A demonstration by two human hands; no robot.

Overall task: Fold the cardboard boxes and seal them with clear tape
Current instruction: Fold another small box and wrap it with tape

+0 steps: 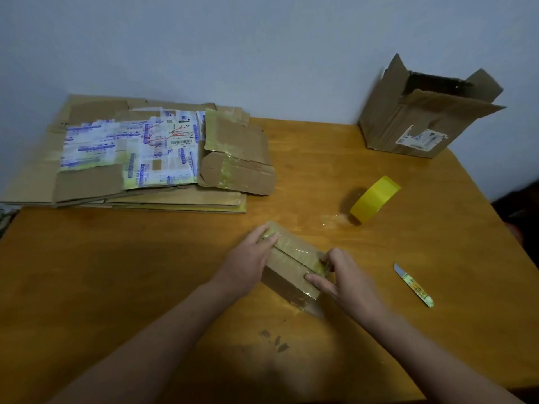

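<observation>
The small cardboard box [287,268] lies mid-table, a strip of glossy tape along its top seam. The left hand [248,259] presses flat, fingers straight, on its 10 o'clock end. The right hand [348,282] grips the 4 o'clock end, thumb on the side and fingers curled over the top.

From the box, the yellow tape roll [374,199] stands at 2 o'clock, a knife [414,285] lies at 3, and an open box [420,118] with a torn label stands at 1. At 10 lies a stack of flattened boxes [140,158]. Its white label shows a barcode and handwriting resembling "124", and the blue print is unreadable.
</observation>
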